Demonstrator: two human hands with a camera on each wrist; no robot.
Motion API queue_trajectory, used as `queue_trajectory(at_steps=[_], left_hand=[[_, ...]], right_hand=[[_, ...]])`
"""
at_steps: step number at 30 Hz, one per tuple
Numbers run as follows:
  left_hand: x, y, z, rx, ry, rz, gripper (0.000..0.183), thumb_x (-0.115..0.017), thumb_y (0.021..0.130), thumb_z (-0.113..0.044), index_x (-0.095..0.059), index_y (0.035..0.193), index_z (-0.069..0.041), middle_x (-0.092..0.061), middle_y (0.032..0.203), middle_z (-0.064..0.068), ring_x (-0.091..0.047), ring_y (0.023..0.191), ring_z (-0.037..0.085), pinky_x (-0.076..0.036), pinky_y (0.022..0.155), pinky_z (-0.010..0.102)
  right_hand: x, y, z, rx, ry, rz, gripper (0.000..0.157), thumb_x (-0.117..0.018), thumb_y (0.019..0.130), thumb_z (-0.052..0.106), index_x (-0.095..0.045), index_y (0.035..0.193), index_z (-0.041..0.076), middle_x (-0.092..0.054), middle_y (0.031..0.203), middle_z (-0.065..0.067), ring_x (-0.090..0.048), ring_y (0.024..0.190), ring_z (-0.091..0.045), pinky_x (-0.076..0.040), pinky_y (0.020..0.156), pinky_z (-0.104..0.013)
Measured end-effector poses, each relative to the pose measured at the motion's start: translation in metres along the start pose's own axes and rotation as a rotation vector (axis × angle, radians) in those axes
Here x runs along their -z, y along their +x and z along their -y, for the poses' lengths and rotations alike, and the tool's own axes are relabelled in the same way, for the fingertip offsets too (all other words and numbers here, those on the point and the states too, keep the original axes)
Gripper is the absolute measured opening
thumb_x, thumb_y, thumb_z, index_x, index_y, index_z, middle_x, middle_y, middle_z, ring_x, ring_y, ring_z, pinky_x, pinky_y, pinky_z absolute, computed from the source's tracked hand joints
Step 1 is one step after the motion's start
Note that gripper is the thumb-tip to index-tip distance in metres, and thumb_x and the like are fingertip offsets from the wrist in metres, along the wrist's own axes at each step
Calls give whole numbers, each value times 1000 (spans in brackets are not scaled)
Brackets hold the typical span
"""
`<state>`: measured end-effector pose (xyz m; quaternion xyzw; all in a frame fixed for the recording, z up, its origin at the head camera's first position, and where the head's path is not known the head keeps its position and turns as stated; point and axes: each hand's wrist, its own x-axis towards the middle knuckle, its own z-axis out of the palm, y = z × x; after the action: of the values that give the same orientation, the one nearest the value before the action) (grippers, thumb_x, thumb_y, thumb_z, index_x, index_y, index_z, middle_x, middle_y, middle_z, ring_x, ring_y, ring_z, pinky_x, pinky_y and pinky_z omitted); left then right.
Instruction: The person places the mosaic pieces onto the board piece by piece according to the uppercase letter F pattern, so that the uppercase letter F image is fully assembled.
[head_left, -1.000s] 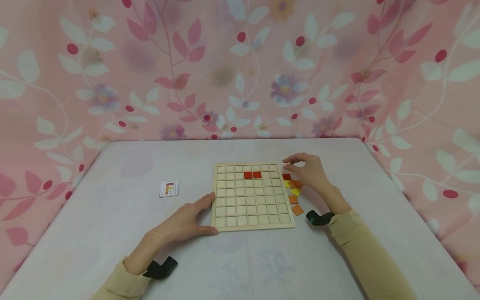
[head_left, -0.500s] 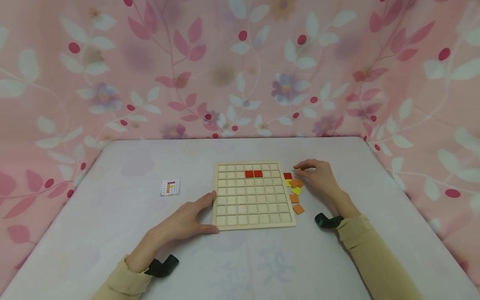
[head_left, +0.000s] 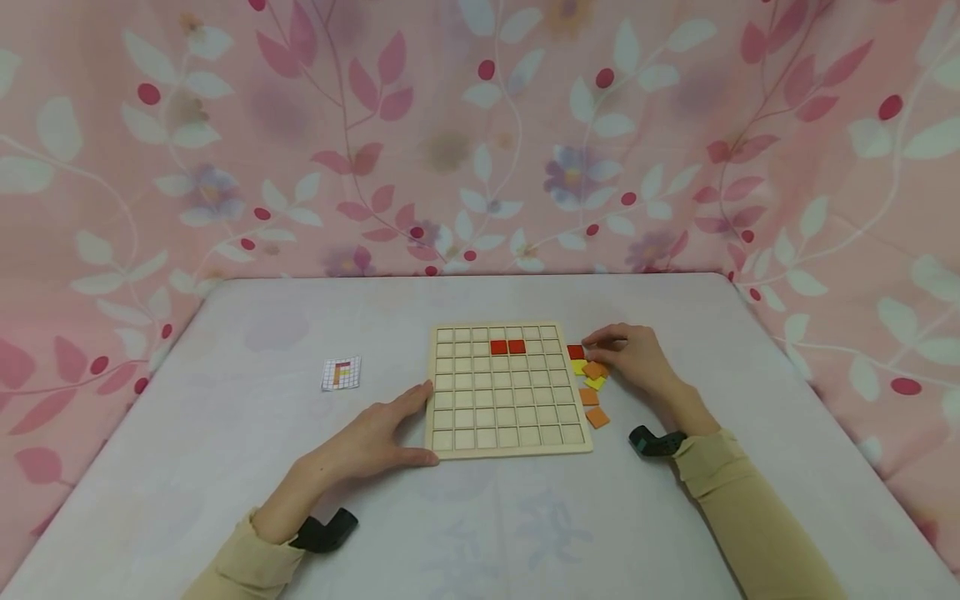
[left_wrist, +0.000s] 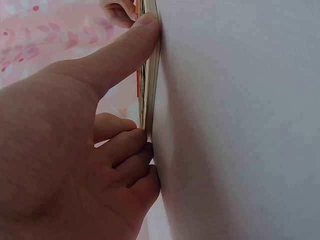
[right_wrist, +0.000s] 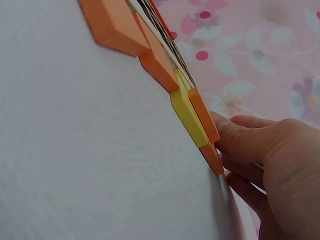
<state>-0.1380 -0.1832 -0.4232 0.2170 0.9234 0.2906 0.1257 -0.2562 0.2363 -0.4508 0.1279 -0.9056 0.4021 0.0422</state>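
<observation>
Well, nearest, the left hand (head_left: 367, 442) rests with thumb and fingers spread along the left edge of the board (head_left: 497, 417), which lies flat on the table (head_left: 495, 525); orange tiles (head_left: 597, 417) and yellow tiles (head_left: 577, 367) trail beside its right edge, some overlapping, with the card (head_left: 341, 375) well apart to the left. Farther off, the right hand (head_left: 633, 358) keeps a narrow gap by the loose red tile (head_left: 575, 352); whether it pinches anything I cannot tell. Two red tiles (head_left: 498, 347) fill neighbouring far cells, before the pink cloth (head_left: 442, 150). The step looks like picking up a tile, calling for a clean pinch that leaves its neighbours undisturbed
</observation>
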Motion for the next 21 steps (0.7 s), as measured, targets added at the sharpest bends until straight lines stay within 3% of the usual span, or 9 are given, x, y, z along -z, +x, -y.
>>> queue_trajectory(at_steps=[6,21], left_hand=[[0,0,-1,0,-1,-3,103,-82,79,-49,-28,159,-12,-31,163,4,-31,149,23,-32,119,47],[0,0,-1,1,-3,-1,103,-82,79,-47,-28,159,-12,-31,163,5,-31,149,23,-31,119,47]], right_hand=[[-1,0,2,15,-8,13,20,-80,86,21,-78,105,15,-74,108,-6,-61,106,-24,-46,95,-42],[-1,-1,3,47,25,5,20,-81,85,18,-78,103,12,-74,106,-6,-67,105,-24,-53,91,-38]])
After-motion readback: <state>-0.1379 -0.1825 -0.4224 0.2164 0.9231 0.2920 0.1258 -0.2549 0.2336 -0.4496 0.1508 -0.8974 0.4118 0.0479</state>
